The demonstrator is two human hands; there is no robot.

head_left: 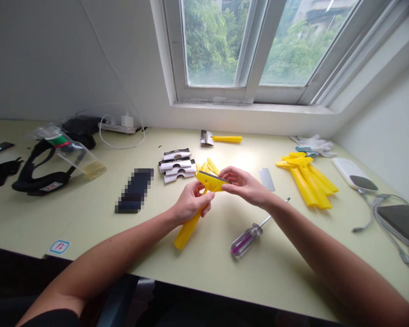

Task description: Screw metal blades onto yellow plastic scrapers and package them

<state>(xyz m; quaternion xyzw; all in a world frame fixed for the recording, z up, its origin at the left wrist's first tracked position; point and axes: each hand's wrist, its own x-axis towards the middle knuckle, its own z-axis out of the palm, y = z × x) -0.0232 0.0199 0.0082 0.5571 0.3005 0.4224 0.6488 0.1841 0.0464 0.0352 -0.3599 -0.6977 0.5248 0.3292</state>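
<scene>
My left hand [191, 202] is closed around a yellow plastic scraper [187, 229], just below its wide head. My right hand [243, 184] pinches the right end of that head, where a dark strip runs along the upper edge. Behind my left hand lie several white and black cardboard sleeves [179, 170], with more yellow plastic parts [209, 164] beside them. A flat metal blade [266, 179] rests past my right hand. Under my right forearm is a screwdriver [247, 240] with a clear and purple handle.
Yellow scraper handles [308, 179] are piled at the right, near white gloves [315, 144]. A scraper with a covered head [226, 139] lies at the back. On the left are a black headset [41, 181], a tilted bottle [78, 156] and a pixelated dark object [135, 190]. Cables [390, 218] run along the right.
</scene>
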